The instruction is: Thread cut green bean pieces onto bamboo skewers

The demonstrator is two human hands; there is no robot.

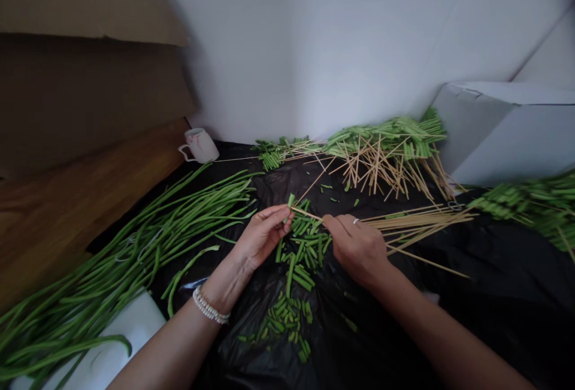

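one thin pale bamboo skewer (308,214) sits pinched in my right grip (357,246) against my curled left grip (263,237), its hold hidden, above cut green bean pieces (300,252) on black plastic sheeting (395,330), and a slip could scatter them.

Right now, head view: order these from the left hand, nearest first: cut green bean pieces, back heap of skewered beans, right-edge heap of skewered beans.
From the left hand:
1. Cut green bean pieces: just to its right.
2. Back heap of skewered beans: farther off, up and right in the view.
3. Right-edge heap of skewered beans: farthest, at the view's right edge.
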